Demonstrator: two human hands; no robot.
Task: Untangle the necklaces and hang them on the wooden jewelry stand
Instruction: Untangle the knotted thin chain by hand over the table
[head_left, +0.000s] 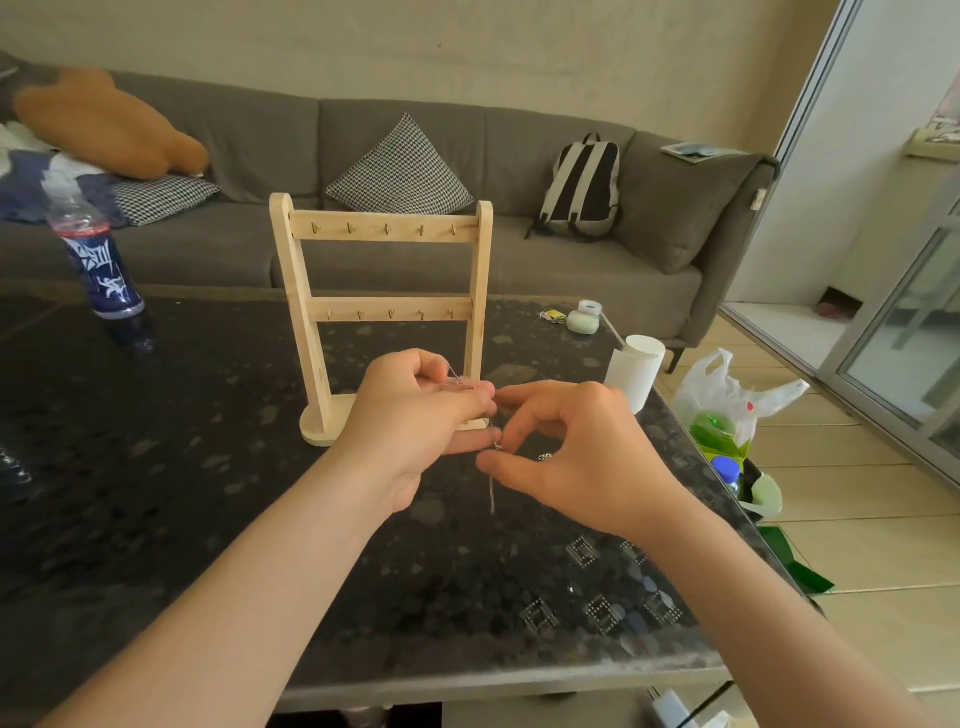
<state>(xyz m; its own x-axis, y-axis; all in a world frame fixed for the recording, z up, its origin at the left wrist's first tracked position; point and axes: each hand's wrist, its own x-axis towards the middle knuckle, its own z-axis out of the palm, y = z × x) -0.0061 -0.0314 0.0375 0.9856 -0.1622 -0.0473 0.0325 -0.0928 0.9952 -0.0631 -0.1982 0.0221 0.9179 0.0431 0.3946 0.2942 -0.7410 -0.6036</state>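
A wooden jewelry stand (382, 228) with two hook rails stands on the dark table (156, 467), its hooks bare. In front of its base, my left hand (415, 415) pinches thin silver necklace chains (460, 383) between thumb and fingers. My right hand (576, 452) is right beside it, pinching the same tangle with thumb and forefinger. A loose length of chain (491, 493) hangs down between the two hands, and a small pendant (544, 457) shows under the right fingers.
A blue-labelled bottle (98, 260) stands at the table's left. A white paper cup (636, 374) and a small green-white case (583, 317) sit near the right edge. A plastic bag (727, 400) lies on the floor at right. A grey sofa (571, 270) runs behind the table.
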